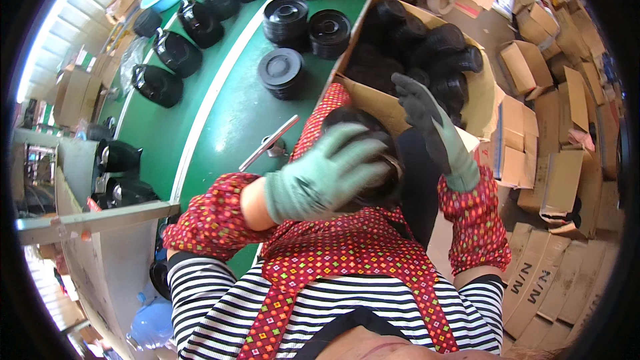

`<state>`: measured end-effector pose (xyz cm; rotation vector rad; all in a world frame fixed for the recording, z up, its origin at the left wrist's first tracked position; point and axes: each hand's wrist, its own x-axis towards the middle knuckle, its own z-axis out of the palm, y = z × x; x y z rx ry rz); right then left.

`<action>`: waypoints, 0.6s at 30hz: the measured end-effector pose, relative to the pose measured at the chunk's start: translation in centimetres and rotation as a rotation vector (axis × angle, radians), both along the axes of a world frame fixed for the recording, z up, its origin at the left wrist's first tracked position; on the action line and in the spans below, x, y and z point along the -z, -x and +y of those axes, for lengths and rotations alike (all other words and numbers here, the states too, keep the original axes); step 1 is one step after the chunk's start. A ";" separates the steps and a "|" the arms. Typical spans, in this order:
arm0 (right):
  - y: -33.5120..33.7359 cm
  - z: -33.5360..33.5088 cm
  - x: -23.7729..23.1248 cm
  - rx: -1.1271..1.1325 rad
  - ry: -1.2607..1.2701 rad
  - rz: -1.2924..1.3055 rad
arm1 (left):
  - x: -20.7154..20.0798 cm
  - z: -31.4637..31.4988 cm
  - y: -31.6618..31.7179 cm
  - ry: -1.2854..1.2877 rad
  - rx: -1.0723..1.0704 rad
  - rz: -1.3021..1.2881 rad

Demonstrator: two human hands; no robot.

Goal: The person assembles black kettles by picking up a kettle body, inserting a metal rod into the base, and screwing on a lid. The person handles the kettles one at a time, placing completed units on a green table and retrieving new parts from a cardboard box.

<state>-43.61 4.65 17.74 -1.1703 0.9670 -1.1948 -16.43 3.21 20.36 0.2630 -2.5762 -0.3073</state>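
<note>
Gloved left hand (pixel 320 173) wraps a glossy black pot (pixel 373 173) at chest height, fingers spread over its rounded side. Right hand (pixel 433 130) hovers open just beside. Pot looks rigid, smooth, probably slippery; the rim offers surest grip.

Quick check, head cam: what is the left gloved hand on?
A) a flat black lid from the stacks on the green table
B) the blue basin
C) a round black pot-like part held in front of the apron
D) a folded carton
C: the left hand, blurred, covers a round black part in front of the apron, while the right hand is raised by the cardboard box of similar black parts.
</note>
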 end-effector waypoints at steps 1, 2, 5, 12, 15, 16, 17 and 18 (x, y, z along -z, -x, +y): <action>0.8 -0.9 1.0 0.010 -0.137 0.148 | 0.0 0.8 1.0 0.140 0.066 -0.021; 0.4 -1.4 1.7 -0.064 -0.301 -0.025 | 0.4 1.6 2.0 0.258 0.116 0.015; 2.0 -3.3 6.7 -0.408 -0.669 -0.656 | 1.5 3.6 4.7 0.329 0.251 -0.021; 3.1 -1.0 11.4 0.184 -0.083 0.276 | 6.7 2.6 0.2 -0.122 0.217 0.062; 4.4 0.7 14.2 0.312 0.117 0.376 | 10.5 -0.6 -6.5 -0.275 -0.439 -0.131; 3.8 1.0 13.1 0.296 0.075 0.258 | 11.5 -1.4 -7.8 -0.465 -0.692 -0.165; 3.1 0.9 11.3 0.284 0.217 0.516 | 12.8 -2.1 -9.9 -0.324 -0.818 -0.268; 2.5 0.9 9.6 0.309 0.365 0.773 | 13.6 -2.8 -11.7 -0.366 -0.877 -0.394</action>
